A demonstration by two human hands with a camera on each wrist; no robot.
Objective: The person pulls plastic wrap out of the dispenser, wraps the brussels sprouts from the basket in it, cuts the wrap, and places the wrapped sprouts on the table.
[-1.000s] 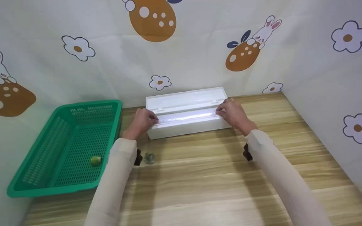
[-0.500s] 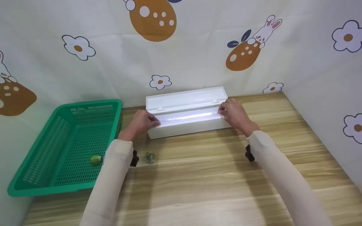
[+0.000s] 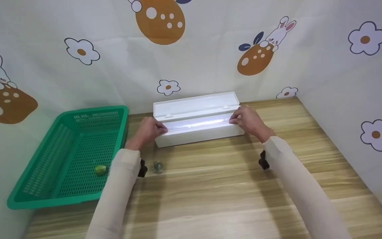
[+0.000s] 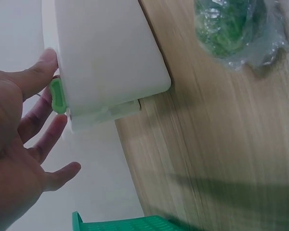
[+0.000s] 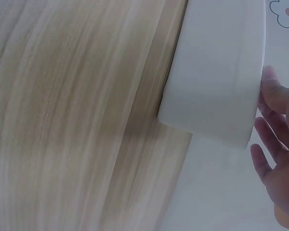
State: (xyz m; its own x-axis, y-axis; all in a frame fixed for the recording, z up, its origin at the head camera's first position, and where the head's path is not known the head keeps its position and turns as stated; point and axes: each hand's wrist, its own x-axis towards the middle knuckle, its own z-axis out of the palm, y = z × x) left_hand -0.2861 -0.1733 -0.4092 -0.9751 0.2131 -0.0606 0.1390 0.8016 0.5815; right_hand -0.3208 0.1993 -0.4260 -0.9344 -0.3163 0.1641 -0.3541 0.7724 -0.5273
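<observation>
A long white cling film dispenser (image 3: 201, 134) stands against the back wall with its lid (image 3: 196, 104) raised. A shiny sheet of cling film (image 3: 197, 122) stretches across its top. At the left end, my left hand (image 3: 148, 131) pinches the film's edge between thumb and fingertips; the other fingers spread in the left wrist view. My right hand (image 3: 249, 121) pinches the film at the right end. A small green plastic piece (image 4: 58, 96) shows at the dispenser's left end, between my left thumb and fingers. The film itself is hard to see in both wrist views.
A green plastic basket (image 3: 124, 124) stands left of the dispenser, with a small green vegetable piece (image 3: 100, 170) inside. A film-wrapped green vegetable (image 3: 158, 167) lies on the wooden table (image 3: 211, 192) near my left wrist. A patterned curtain (image 3: 204, 59) hangs behind.
My left hand has come slightly down along the dispenser's left end, and its forearm has shifted a little left. My right hand has moved slightly; the dispenser stays put.
</observation>
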